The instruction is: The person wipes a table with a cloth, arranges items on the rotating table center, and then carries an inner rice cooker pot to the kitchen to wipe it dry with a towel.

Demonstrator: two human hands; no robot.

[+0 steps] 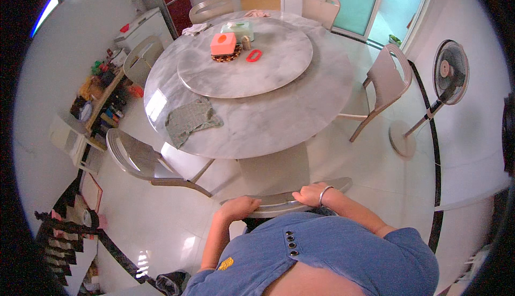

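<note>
My left hand [241, 207] and my right hand [312, 194] both grip the top rail of a chair backrest [277, 202] directly before me; a silver bangle circles the right wrist. The chair's seat [277, 169] reaches under the near edge of a round marble-look table [249, 127]. A crumpled grey-green cloth [191, 121] lies at the table's near left. On the raised turntable [241, 78] stand a coral tissue box [223, 44] on a patterned mat [226, 57], a pale green container [243, 29], a small holder [246, 42] and a red oval object [254, 56].
Chairs stand at the left [136, 155], right [386, 78] and far side [321, 8]. A pedestal fan [450, 72] is by the right wall. A cluttered shelf [105, 102] and a white chest freezer [141, 28] line the left wall. Stair railing [68, 222] shows lower left.
</note>
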